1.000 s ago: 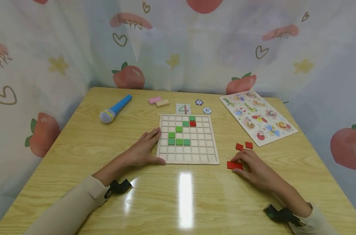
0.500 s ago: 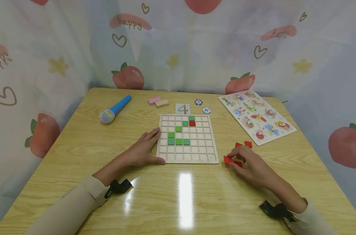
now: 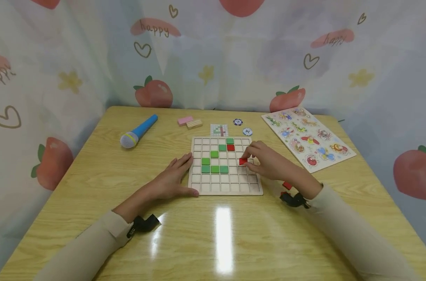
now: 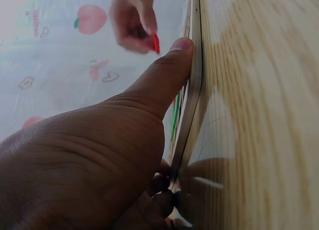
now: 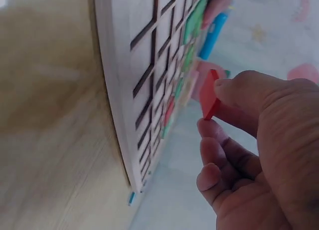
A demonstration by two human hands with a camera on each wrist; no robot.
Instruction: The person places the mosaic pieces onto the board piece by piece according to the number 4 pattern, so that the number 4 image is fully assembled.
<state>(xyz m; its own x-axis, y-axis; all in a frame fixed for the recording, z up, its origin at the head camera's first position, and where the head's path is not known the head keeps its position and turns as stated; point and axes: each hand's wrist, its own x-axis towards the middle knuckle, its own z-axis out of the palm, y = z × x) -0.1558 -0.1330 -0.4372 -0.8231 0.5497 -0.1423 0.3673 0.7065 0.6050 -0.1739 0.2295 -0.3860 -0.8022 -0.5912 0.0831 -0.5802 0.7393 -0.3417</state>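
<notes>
A square wooden grid board [image 3: 215, 187] lies mid-table, with several green tiles [image 3: 214, 169] and one red tile [image 3: 230, 147] set in its cells. My right hand [image 3: 270, 162] is over the board's right part, pinching another red tile [image 3: 243, 161] between thumb and fingertips. In the right wrist view this held tile [image 5: 209, 94] is tilted and raised off the board's surface. My left hand [image 3: 171, 178] rests along the board's left edge, fingers extended. Its thumb [image 4: 172, 58] lies on the board's edge by the near left corner.
Red tiles [image 3: 287, 185] lie right of the board, partly hidden by my right arm. Behind the board are a small pattern card [image 3: 219, 130], two chips [image 3: 247, 132] and pink and wooden blocks [image 3: 194, 124]. A toy microphone [image 3: 139, 131] lies left, an insect puzzle [image 3: 309, 138] right.
My right hand has picked up a red tile from the pile at the right and carried it left and away from me, over the board. The left hand has stayed in place.
</notes>
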